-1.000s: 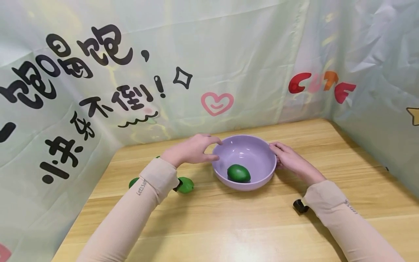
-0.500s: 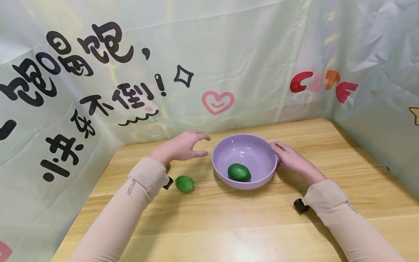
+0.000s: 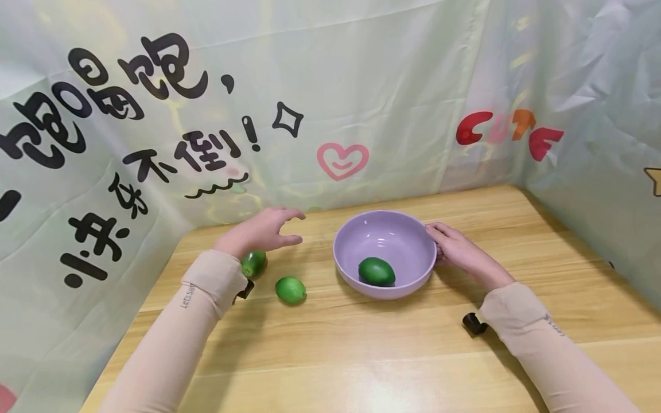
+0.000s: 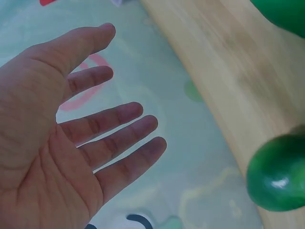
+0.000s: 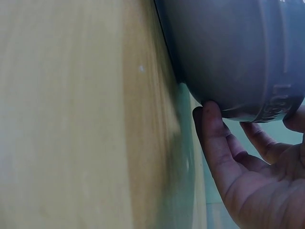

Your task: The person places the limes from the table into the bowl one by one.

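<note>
My left hand [image 3: 260, 230] hovers over the left of the table with fingers spread and nothing in them; its bare palm [image 4: 47, 157] shows in the left wrist view. Below that wrist, partly hidden, lies a dark green fruit [image 3: 254, 264]. A lighter green lime [image 3: 291, 290] rests on the table between the hand and the purple bowl [image 3: 384, 292]. Inside the bowl sits another dark green, smooth oval fruit [image 3: 377, 272]. My right hand [image 3: 457, 249] grips the bowl's right side, thumb at the rim; in the right wrist view its fingers [image 5: 217, 143] touch the outer wall.
A wooden table [image 3: 361, 355] runs back to a printed cloth curtain [image 3: 403, 115], which also stands along both sides. Two green fruits, one a glossy green fruit [image 4: 279, 174], show at the right of the left wrist view.
My left hand has drawn away leftward from the bowl's left rim, uncovering the lime and part of the dark green fruit. The right hand and the bowl have stayed in place.
</note>
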### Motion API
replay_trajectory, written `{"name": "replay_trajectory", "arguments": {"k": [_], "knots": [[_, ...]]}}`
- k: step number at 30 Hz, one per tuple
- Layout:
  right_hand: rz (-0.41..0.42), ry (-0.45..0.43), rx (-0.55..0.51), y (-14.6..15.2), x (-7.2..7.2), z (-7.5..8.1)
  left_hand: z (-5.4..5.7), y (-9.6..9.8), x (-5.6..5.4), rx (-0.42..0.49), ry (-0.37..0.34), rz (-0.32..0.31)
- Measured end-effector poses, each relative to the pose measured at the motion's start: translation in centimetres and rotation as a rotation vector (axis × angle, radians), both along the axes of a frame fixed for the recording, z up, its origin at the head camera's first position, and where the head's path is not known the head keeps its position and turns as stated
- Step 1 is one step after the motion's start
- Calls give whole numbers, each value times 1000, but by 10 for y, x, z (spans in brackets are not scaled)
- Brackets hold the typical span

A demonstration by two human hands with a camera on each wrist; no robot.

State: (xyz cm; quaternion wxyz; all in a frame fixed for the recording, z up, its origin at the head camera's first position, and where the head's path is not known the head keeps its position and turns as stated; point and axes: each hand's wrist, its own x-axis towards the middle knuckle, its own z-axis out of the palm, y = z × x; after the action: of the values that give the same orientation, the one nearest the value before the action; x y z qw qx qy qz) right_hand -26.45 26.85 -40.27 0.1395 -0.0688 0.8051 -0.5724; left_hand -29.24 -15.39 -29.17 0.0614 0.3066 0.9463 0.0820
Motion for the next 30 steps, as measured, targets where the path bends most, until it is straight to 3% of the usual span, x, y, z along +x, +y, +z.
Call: {"name": "replay_trajectory", "arguments": {"k": [13, 30], "knots": [[-1, -7, -1, 0, 1, 2, -14, -34, -14, -45, -19, 89], [-3, -12, -7, -1, 1, 2, -29, -62, -16, -68, 3, 137]]}}
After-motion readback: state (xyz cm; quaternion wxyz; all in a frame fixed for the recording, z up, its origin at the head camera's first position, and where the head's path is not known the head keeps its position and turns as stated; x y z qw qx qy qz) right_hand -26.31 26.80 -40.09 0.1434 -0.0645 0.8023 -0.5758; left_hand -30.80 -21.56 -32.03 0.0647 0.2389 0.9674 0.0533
